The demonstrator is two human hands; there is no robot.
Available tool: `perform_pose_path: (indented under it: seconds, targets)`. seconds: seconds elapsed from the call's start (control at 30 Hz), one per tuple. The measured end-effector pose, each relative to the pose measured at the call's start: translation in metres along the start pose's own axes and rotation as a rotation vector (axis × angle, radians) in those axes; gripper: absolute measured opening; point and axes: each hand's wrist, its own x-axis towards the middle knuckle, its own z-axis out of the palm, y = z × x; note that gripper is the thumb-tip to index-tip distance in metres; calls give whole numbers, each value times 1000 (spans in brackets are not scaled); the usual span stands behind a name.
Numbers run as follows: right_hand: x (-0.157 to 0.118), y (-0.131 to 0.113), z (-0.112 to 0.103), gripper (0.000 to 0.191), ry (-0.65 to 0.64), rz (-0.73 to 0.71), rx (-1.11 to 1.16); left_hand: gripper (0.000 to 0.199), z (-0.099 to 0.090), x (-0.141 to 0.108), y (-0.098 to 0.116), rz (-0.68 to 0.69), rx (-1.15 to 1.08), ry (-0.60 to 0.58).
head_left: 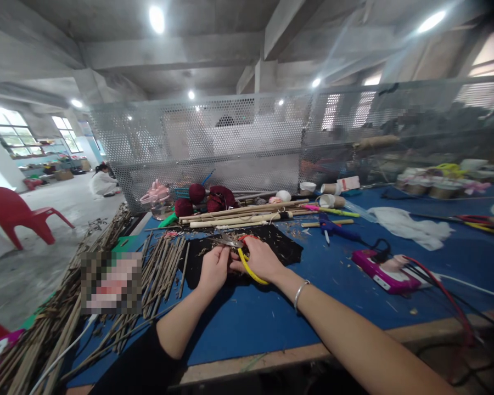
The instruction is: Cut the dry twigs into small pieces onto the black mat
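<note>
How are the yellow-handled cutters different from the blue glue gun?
Colour: the cutters have a yellow handle and a silvery metal head; the glue gun is dark blue with a pale tip.
Place: the cutters are held in the right hand; the glue gun lies on the blue table, with no hand on it.
Cord: the glue gun has a dark cord; the cutters show none.
Both are tools.

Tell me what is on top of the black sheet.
Brownish scraps lie scattered on the black sheet; the right hand holds yellow-handled cutters over it. What lies beneath that hand and the left hand is covered.
</note>
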Motion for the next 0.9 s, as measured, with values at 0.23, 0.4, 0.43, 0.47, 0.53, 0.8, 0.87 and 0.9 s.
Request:
perform_pose_path:
  seconds: [0.23,0.4,0.43,0.47,0.53,0.8,0.87,0.9]
  targets:
    - [-1,-2,-2,59,7,-14,6,35,2,-1,1,-19,-16,-19]
    - [-2,-1,-2,55,-40,25,20,34,2,-2,2,-20,-2,-49]
    - [-3,-1,-1,54,-50,39,31,34,2,-2,3,-11,6,-45]
    - [-3,-1,-1,53,-53,50,39,34,1,-2,4,1,15,-34]
    - [-3,-2,0,52,-52,69,38,34,0,-3,7,29,37,-15]
    - [-2,-3,-4,51,-77,121,-21,34,-3,-1,3,72,80,-6]
    - [-1,-3,-4,51,-80,127,-22,33,-3,0,1,62,59,-6]
    - [-1,-3,-4,50,-84,132,-23,33,-3,1,0,55,47,-11]
